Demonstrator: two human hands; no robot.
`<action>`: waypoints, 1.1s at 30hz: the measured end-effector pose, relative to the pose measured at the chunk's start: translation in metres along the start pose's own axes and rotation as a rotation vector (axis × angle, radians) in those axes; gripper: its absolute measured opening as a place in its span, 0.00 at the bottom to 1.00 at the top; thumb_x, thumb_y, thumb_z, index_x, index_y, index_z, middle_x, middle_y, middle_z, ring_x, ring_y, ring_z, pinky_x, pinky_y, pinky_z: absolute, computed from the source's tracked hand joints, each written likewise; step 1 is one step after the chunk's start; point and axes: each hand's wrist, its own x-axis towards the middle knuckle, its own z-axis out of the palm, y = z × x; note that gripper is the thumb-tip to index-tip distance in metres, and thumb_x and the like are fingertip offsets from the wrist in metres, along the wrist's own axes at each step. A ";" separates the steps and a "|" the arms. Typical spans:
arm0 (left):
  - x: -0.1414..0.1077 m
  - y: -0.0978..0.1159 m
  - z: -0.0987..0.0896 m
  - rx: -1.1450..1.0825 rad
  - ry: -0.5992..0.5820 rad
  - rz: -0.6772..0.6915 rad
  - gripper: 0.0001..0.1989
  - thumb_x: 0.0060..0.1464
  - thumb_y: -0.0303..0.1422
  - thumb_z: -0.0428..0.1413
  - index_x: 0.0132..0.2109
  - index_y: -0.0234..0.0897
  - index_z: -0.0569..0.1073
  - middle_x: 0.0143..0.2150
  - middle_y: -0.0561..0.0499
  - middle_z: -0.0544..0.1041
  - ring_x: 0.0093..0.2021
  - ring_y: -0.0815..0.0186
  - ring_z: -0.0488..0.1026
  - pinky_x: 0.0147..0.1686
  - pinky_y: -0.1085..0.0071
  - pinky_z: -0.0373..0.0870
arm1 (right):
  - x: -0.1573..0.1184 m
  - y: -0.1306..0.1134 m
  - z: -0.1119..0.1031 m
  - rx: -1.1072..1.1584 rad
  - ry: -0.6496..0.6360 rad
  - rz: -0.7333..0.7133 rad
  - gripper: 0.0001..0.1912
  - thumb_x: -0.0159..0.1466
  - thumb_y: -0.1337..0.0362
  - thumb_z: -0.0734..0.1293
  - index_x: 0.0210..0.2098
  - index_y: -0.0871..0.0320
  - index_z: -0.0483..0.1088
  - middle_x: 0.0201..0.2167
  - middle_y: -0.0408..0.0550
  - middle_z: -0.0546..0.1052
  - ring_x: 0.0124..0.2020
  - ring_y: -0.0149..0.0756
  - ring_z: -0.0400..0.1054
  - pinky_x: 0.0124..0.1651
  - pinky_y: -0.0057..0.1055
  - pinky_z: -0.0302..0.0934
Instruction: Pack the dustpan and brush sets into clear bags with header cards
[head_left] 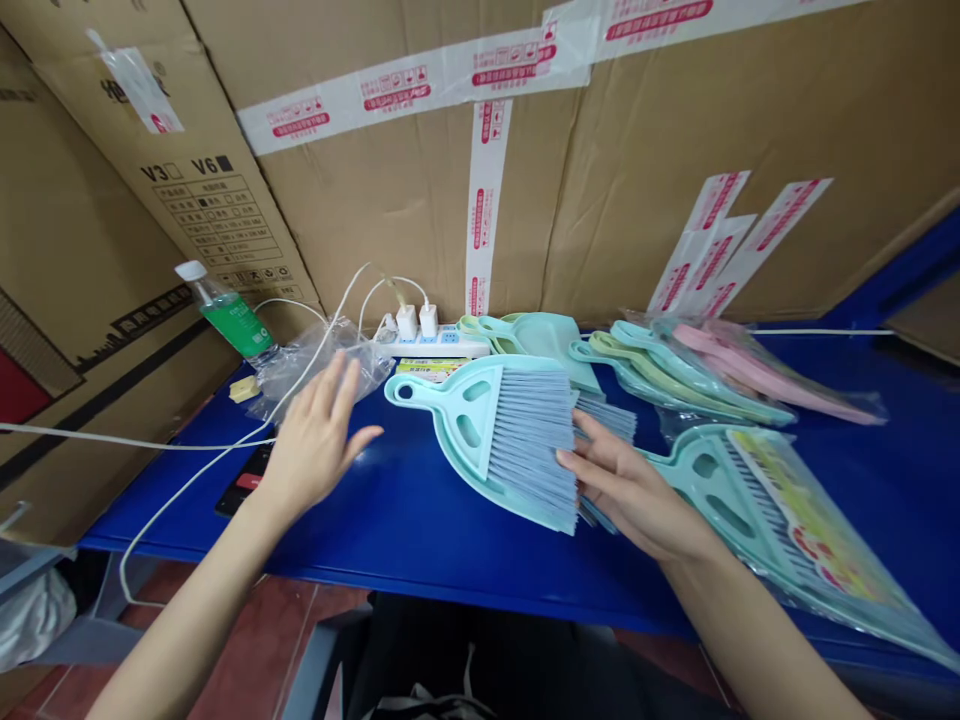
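"Brush-and-dustpan set (499,430), light blue-green, bristles blue-grey, one. Location?"

"Between the two hands, over the blue desk (360,530). Bristle ends at the fingertips of the right hand (637,490); handle with hanging hole pointing away from them, toward the left hand (307,450)."

"Right fingers (592,475), condition?"

"Slightly curved, at the bristle edge, one fingertip overlapping the bristles. Firm grasp or mere touch: cannot tell."

"Left fingers (341,400)?"

"Released, holding nothing; thumb spread toward the handle, gap between."

"Items about the left fingers?"

"Clear plastic bag (289,365), crumpled, just beyond the fingertips. Bottle (236,320), green label, white cap, past the bag, to its left. Power strip (450,343), white, two chargers (418,321) plugged in, beyond and to the right of the fingertips. Dark flat object (244,480), beside the wrist, partly covered."

"About the right fingers?"

"Dustpan (547,335), pale blue-green, beyond the fingertips, behind the set. Pile of handled pieces (694,375), blue, green and pink, partly bagged, farther off, to the right. Wrapped set (750,510), printed card under film, just right of the hand."
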 end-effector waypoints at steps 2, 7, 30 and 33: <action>0.007 0.009 -0.008 -0.113 0.014 0.214 0.32 0.66 0.46 0.40 0.67 0.27 0.56 0.61 0.30 0.67 0.61 0.47 0.66 0.56 0.50 0.67 | 0.001 0.002 -0.001 -0.026 -0.052 -0.003 0.40 0.56 0.45 0.72 0.63 0.49 0.59 0.35 0.47 0.78 0.24 0.33 0.68 0.29 0.31 0.68; 0.014 0.025 -0.017 -0.327 -0.064 0.457 0.22 0.69 0.38 0.39 0.64 0.38 0.63 0.43 0.44 0.75 0.42 0.61 0.74 0.44 0.63 0.75 | -0.012 -0.004 -0.009 -0.294 0.004 -0.078 0.36 0.61 0.45 0.66 0.65 0.51 0.58 0.39 0.48 0.78 0.23 0.32 0.67 0.26 0.32 0.66; 0.090 0.046 -0.023 -0.321 -0.028 0.412 0.23 0.66 0.38 0.47 0.64 0.34 0.61 0.50 0.39 0.75 0.50 0.56 0.74 0.49 0.59 0.73 | -0.043 0.003 0.020 -1.552 0.644 -0.748 0.12 0.67 0.62 0.63 0.28 0.55 0.70 0.44 0.54 0.77 0.46 0.50 0.63 0.44 0.45 0.54; 0.123 0.037 -0.013 -0.374 -0.004 0.378 0.23 0.65 0.41 0.47 0.61 0.32 0.66 0.52 0.38 0.75 0.51 0.55 0.73 0.51 0.56 0.71 | -0.055 0.006 0.008 -1.580 0.667 -0.780 0.12 0.68 0.61 0.61 0.28 0.55 0.69 0.47 0.57 0.76 0.52 0.54 0.63 0.49 0.48 0.53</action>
